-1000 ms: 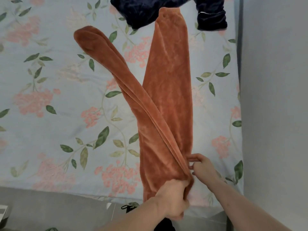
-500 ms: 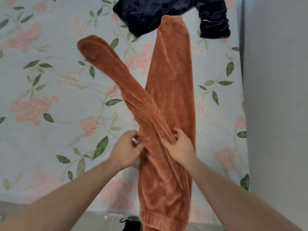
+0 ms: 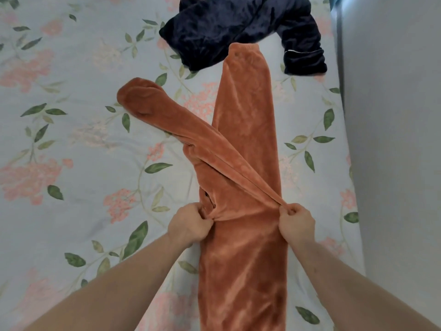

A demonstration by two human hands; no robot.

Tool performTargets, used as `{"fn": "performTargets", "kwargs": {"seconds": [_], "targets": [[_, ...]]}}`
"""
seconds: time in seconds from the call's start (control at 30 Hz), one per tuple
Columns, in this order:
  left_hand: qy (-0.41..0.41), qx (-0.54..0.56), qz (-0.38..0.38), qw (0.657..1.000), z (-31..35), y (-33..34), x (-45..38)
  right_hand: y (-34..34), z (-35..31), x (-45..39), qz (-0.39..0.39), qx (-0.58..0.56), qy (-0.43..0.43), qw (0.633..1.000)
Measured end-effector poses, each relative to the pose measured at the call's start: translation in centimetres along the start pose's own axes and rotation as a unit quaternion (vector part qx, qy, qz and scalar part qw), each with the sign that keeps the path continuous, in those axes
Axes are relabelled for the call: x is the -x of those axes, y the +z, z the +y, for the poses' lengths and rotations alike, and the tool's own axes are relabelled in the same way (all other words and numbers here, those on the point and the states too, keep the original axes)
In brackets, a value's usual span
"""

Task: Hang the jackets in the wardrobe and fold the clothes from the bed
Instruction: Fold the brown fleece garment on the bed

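Observation:
Rust-orange fleece trousers (image 3: 245, 144) lie lengthwise on the bed. One leg runs straight toward the far end, the other lies diagonally across it with its cuff off to the left. My left hand (image 3: 189, 225) pinches the fabric at the trousers' left edge near the crotch. At the right edge my right hand (image 3: 296, 220) pinches the base of the diagonal leg, which is pulled taut. A crumpled dark navy garment (image 3: 238, 29) lies at the far end, touching the straight leg's cuff.
The bed carries a pale blue sheet (image 3: 78, 151) printed with pink flowers and green leaves. A grey wall (image 3: 393, 139) runs close along the bed's right side. The sheet left of the trousers is bare.
Both hands have moved apart to the trousers' two edges and pulled toward me. The diagonal leg is now stretched taut toward my right hand. The view has shifted closer.

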State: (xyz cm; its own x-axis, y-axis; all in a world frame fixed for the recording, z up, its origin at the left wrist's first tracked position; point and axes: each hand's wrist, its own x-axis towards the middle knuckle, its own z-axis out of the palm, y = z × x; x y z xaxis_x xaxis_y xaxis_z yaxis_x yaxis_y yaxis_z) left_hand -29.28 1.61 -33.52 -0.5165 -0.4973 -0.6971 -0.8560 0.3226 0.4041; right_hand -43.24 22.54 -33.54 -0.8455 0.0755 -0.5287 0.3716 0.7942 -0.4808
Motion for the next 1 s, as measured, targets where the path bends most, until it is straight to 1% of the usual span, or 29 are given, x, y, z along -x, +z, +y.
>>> {"fn": "performTargets", "kwargs": {"seconds": [0.03,0.07,0.1,0.17,0.2,0.27,0.33,0.47,0.53,0.63,0.73,0.77,0.8,0.87,0.93,1.0], "targets": [[-0.004,0.004,0.0,1.0,0.1,-0.8,-0.8,0.1,0.0,-0.3,-0.017,0.018,-0.002,1.0],[-0.006,0.009,0.017,1.0,0.1,-1.9,-1.7,0.2,-0.3,-0.5,-0.023,0.024,-0.013,0.999],[-0.006,0.001,0.049,0.999,0.1,-3.1,-2.8,0.4,-0.8,-0.6,-0.016,0.022,-0.038,0.999],[-0.024,-0.045,0.126,0.991,0.1,-6.1,-5.3,0.9,-2.2,-0.8,0.006,0.008,-0.121,0.993],[-0.044,-0.066,0.155,0.985,0.1,-7.5,-6.7,1.2,-3.1,-0.9,0.004,0.005,-0.165,0.986],[-0.098,-0.093,0.172,0.976,0.3,-9.9,-9.5,1.9,-5.3,-1.1,-0.016,0.01,-0.237,0.971],[-0.137,-0.098,0.158,0.973,0.8,-11.0,-12.0,2.9,-7.7,-1.6,-0.033,0.008,-0.27,0.962],[-0.169,-0.074,0.103,0.977,3.0,-10.4,-13.9,5.2,-12.0,-3.3,-0.066,-0.003,-0.269,0.961],[-0.178,-0.099,0.079,0.976,2.8,-9.7,-15.2,6.4,-13.8,-4.2,-0.078,0.009,-0.288,0.954],[-0.192,-0.109,0.062,0.973,1.5,-9.5,-17.6,8.5,-16.0,-5.2,-0.11,0.051,-0.322,0.939],[-0.219,-0.096,0.05,0.97,1.7,-9.8,-18.6,10.5,-17.4,-5.6,-0.136,0.132,-0.343,0.92],[-0.223,-0.091,0.056,0.969,2.2,-9.7,-18.4,10.9,-17.7,-5.6,-0.125,0.138,-0.353,0.917],[-0.226,-0.086,0.065,0.968,2.7,-9.7,-18.1,11.0,-18.1,-5.6,-0.107,0.117,-0.36,0.919],[-0.229,-0.078,0.071,0.968,3.1,-9.7,-18.2,10.5,-18.8,-5.7,-0.062,0.026,-0.363,0.929],[-0.234,-0.069,0.039,0.969,3.2,-10.2,-18.2,9.1,-19.6,-6.0,-0.022,-0.083,-0.324,0.942],[-0.239,-0.066,0.007,0.969,3.2,-11.0,-18.1,7.6,-19.9,-7.3,0.043,-0.14,-0.261,0.954]]}}
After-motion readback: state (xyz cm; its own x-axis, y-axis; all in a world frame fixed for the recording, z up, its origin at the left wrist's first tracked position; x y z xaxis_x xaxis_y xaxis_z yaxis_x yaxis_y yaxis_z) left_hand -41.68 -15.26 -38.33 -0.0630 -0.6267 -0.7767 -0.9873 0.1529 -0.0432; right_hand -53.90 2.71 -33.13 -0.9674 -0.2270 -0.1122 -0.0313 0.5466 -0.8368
